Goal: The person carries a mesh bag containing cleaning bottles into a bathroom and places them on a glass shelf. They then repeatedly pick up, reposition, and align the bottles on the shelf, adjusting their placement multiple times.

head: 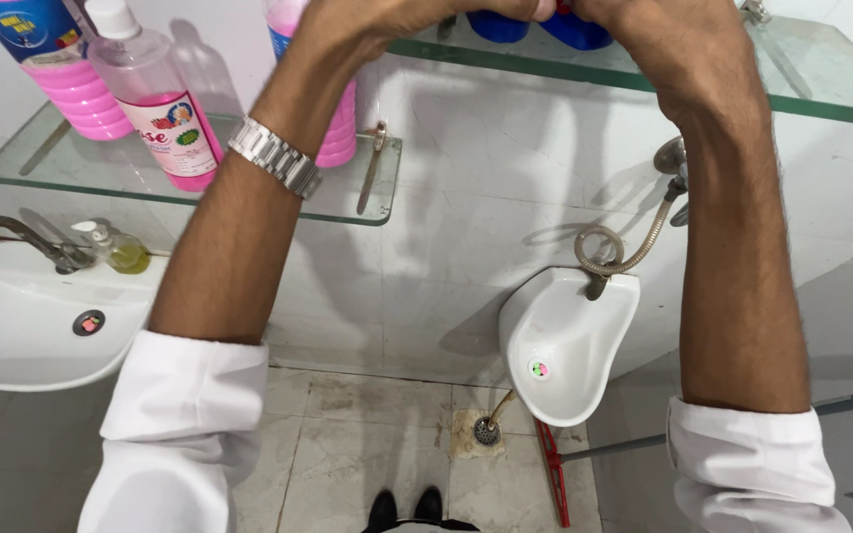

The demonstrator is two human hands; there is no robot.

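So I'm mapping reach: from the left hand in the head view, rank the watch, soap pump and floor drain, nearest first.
From the left hand:
1. Watch, on its own wrist.
2. Soap pump, lower left, on the sink.
3. Floor drain, far below.

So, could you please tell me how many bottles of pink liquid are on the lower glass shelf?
3. One stands at the shelf's far left, a clear one with a white cap is beside it, and a third is mostly hidden behind the left arm. More may be hidden.
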